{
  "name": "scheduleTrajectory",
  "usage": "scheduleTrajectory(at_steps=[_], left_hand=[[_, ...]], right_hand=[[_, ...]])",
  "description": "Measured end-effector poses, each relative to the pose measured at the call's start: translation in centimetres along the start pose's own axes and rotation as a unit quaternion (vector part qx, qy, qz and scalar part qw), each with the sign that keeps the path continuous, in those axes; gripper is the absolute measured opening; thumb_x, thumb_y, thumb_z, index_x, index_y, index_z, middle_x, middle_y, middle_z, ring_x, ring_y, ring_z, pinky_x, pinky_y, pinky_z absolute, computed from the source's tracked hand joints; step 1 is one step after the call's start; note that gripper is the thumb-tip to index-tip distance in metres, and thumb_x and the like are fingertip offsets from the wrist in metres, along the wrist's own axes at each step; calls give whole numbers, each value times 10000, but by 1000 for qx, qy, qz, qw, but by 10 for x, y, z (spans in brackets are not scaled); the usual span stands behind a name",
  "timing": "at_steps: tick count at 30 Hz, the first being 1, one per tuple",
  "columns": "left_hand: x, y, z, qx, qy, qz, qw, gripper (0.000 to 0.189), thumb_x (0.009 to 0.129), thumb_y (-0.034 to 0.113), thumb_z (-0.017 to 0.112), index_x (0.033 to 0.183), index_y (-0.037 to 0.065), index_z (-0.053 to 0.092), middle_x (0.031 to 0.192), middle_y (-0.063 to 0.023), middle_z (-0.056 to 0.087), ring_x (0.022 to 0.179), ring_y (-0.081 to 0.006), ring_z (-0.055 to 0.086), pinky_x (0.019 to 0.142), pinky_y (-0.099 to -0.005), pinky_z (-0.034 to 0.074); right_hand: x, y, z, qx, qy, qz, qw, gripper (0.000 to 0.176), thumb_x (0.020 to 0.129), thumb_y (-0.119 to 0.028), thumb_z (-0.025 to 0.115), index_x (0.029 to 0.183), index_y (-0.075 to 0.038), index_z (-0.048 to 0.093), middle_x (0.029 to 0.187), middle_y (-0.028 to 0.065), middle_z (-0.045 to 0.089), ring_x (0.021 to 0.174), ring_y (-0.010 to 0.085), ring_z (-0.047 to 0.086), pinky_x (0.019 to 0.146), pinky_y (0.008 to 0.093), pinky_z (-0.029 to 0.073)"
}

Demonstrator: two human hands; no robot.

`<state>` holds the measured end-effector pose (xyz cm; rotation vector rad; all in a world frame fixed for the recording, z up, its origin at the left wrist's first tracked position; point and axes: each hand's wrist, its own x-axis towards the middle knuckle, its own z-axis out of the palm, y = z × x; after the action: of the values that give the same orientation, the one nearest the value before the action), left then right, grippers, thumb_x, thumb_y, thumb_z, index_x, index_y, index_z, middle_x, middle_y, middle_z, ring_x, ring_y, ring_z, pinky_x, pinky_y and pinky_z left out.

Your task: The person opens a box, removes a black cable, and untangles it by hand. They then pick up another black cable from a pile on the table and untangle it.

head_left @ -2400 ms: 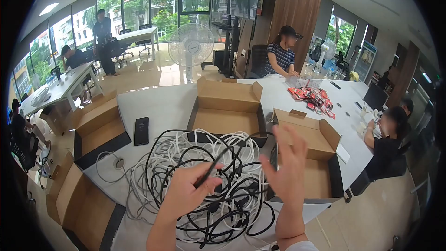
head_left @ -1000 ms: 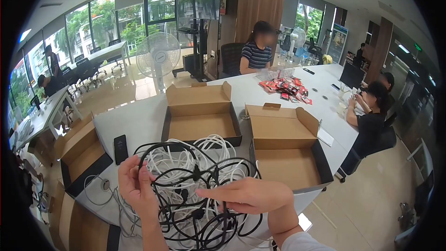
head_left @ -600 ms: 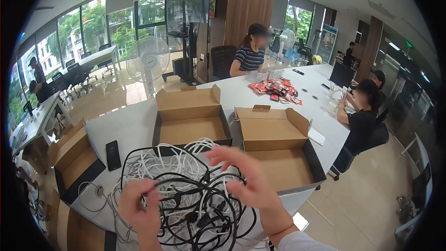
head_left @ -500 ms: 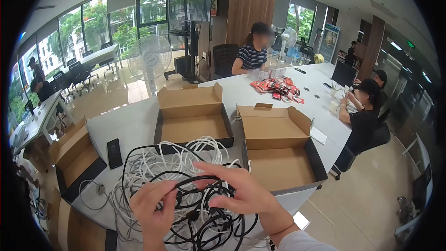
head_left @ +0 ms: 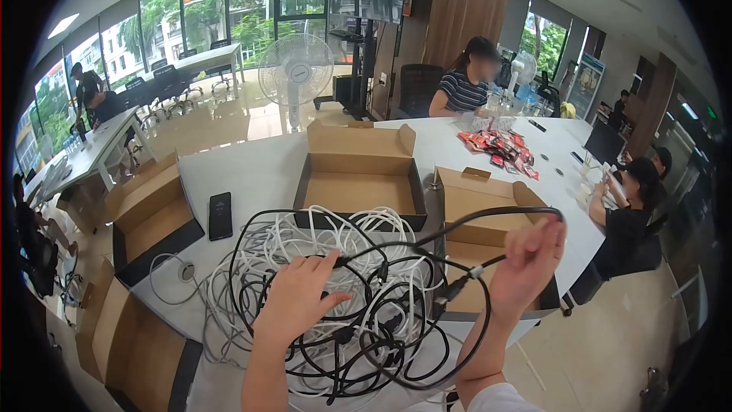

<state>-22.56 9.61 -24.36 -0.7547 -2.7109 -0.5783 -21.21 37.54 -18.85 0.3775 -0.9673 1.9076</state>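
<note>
White table [head_left: 252, 175], left hand [head_left: 299, 299] pressing cable tangle [head_left: 343, 297]; right hand [head_left: 528, 263] lifting black cable [head_left: 488, 217]

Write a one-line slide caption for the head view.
Right hand holds a black cable up from a tangled cable pile; left hand rests on it, open cardboard boxes behind.

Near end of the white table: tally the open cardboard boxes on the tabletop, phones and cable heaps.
Open cardboard boxes: 2, centre box and right box
Phones: 1, black phone
Cable heaps: 1, cable heap of black and white leads, one black cable held up by the right hand
Total: 4
</note>
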Motion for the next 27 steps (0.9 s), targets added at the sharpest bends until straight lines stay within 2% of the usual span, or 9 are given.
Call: scheduleTrajectory(at_steps=[2, 7, 10, 13, 16, 19, 22, 25, 27], left_hand=[[0, 1, -3, -4, 2, -8, 1000, 589, 804, 377, 667, 1248, 18, 519, 1040, -125, 604, 958, -291, 563, 816, -408, 444], [5, 4, -2, -43, 93, -21, 995, 361, 809, 237, 671, 1070, 3, 582, 980, -149, 615, 933, -328, 561, 829, -395, 443], [8, 7, -11, -150, 40, -147, 977, 263, 813, 201, 659, 995, 23, 592, 941, -139, 626, 930, -316, 577, 811, -395, 451], [6, 11, -20, -205, 39, -173, 963, 212, 813, 186, 656, 960, 40, 609, 906, -121, 631, 909, -297, 588, 797, -388, 455], [-2, 2, -9, -77, 91, -21, 993, 168, 805, 161, 653, 926, 50, 616, 906, -110, 629, 895, -284, 588, 787, -378, 454], [-8, -2, -1, 8, 61, 7, 998, 176, 782, 154, 667, 917, 46, 634, 909, -98, 632, 897, -275, 586, 788, -368, 454], [-2, -11, 2, -1, 66, -13, 998, 233, 753, 182, 689, 943, 52, 655, 887, -82, 636, 855, -280, 591, 780, -377, 463], [0, -8, -8, -71, 150, -35, 986, 270, 759, 147, 714, 1006, 62, 646, 825, -87, 629, 769, -250, 599, 681, -354, 474], [-1, 3, -20, -190, 176, -55, 964, 248, 757, 82, 706, 998, 63, 650, 811, -69, 637, 738, -196, 608, 636, -316, 476]], right_hand=[[6, -5, -4, 20, 20, -39, 999, 239, 1003, -239, 442, 1082, -40, 547, 678, -48, 360, 491, 36, 252, 471, 212, 217], [3, -4, -1, 2, -15, 26, 1000, 223, 995, -216, 452, 1069, -32, 552, 646, -47, 345, 494, 37, 272, 468, 219, 240], [-3, 3, 7, -26, -57, 105, 992, 204, 959, -141, 475, 1015, 17, 591, 569, -1, 427, 467, 76, 341, 447, 232, 265], [-9, 7, 11, -64, -131, 99, 984, 209, 951, -121, 468, 1035, 33, 582, 568, 8, 437, 463, 73, 349, 450, 229, 273], [-13, 7, 13, -68, -132, 87, 985, 220, 958, -121, 450, 1048, 40, 570, 561, 5, 423, 459, 74, 351, 445, 233, 274], [-13, 8, 12, -46, -106, 68, 991, 222, 958, -126, 450, 1045, 42, 568, 553, 1, 402, 453, 71, 337, 439, 235, 266], [-11, 7, 12, -27, -75, 54, 995, 221, 953, -127, 453, 1036, 44, 566, 548, -4, 385, 450, 68, 317, 435, 238, 255], [-9, 6, 9, -18, -68, 64, 995, 229, 944, -123, 451, 1018, 53, 578, 543, -17, 361, 448, 64, 285, 433, 246, 239], [-9, 6, 7, -33, -88, 82, 992, 228, 922, -104, 462, 998, 58, 602, 549, -22, 377, 452, 59, 286, 442, 243, 243]])
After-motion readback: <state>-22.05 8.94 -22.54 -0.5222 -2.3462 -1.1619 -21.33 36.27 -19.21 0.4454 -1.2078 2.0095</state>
